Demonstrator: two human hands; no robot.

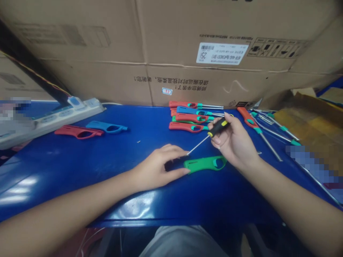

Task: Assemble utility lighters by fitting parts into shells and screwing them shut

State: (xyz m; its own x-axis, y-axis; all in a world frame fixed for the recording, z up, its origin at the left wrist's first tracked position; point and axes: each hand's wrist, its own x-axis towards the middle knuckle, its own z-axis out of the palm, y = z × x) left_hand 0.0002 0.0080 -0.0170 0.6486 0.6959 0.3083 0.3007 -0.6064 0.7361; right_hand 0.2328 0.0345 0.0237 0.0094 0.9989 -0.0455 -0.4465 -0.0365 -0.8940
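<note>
A green lighter handle [205, 163] lies flat on the blue table [107, 167] in front of me. My left hand [158, 167] pinches its left end with thumb and fingers, holding it down. My right hand [233, 142] is closed round a screwdriver [211, 134] with a black and yellow grip. The thin metal shaft slants down to the left, and its tip meets the handle's left end beside my left fingertips.
A stack of red, blue and green lighters [193, 116] lies behind my hands. More lighters with long metal stems [265, 130] lie at the right. Red [79, 132] and blue [107, 126] handle shells sit at the left by a power strip [53, 117]. Cardboard boxes [187, 53] wall off the back.
</note>
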